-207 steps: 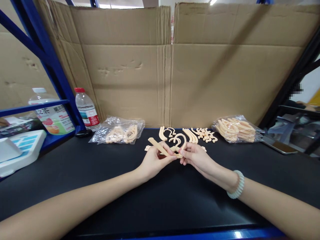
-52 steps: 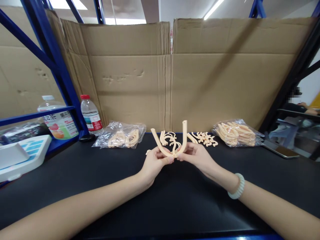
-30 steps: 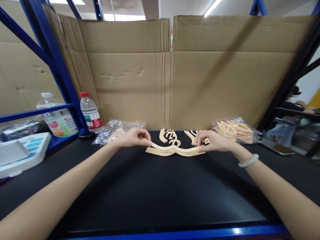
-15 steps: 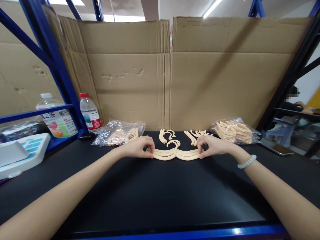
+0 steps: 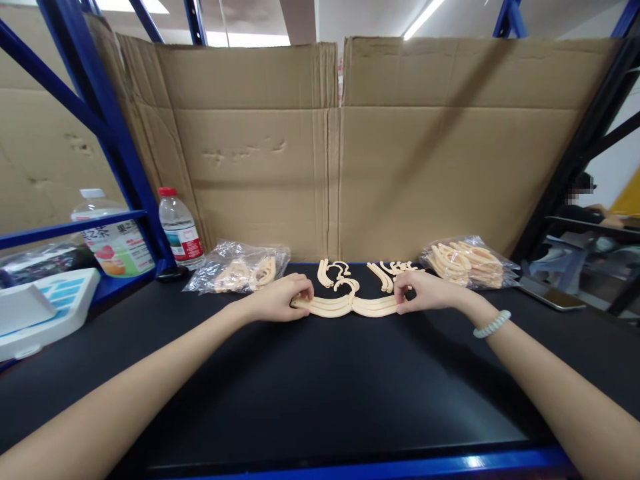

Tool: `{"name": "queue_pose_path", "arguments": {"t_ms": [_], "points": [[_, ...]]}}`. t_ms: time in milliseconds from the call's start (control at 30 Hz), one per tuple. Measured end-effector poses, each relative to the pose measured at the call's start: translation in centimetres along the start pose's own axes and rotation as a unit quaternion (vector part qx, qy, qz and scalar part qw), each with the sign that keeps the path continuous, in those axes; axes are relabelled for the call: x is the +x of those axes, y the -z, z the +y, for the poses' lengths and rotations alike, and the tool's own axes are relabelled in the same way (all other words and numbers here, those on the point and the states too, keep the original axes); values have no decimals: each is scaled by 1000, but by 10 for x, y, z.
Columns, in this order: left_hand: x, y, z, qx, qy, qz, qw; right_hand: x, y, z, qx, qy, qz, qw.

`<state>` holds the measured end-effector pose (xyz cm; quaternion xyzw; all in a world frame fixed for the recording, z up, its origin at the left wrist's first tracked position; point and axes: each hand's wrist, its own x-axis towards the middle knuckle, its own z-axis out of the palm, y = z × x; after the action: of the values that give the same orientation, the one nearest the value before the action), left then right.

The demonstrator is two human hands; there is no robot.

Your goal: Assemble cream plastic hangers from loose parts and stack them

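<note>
Fingers (image 5: 306, 291) of both hands pinch the hanger's (image 5: 350, 305) ends.

Black matte surface (image 5: 320, 387) with blue front edge. Dead centre toward 12: flat cream plastic hanger (image 5: 350, 305), hook pointing 12. Just behind it at 12: loose cream hook pieces (image 5: 336, 272) and loose curved cream arm pieces (image 5: 393, 273). At 11: clear plastic bag of cream parts (image 5: 239, 272). At 1: fuller clear bag of cream curved parts (image 5: 467, 261). At 10: clear water bottle with red cap (image 5: 180, 228). At 2: flat grey tablet-like slab (image 5: 550, 293).
</note>
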<state>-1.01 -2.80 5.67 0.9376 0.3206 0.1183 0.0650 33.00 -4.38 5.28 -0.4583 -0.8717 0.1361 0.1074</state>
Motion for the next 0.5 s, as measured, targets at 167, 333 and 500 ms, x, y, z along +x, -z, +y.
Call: {"name": "queue_pose_path", "arguments": {"t_ms": [167, 333, 500], "points": [[-2, -21, 53, 28, -53, 49, 997, 2, 0, -9, 55, 20, 53, 997], [-7, -48, 97, -17, -166, 4, 986, 4, -7, -31, 116, 23, 64, 991], [-7, -55, 91, -55, -169, 19, 984, -1, -23, -61, 217, 81, -165, 959]]}}
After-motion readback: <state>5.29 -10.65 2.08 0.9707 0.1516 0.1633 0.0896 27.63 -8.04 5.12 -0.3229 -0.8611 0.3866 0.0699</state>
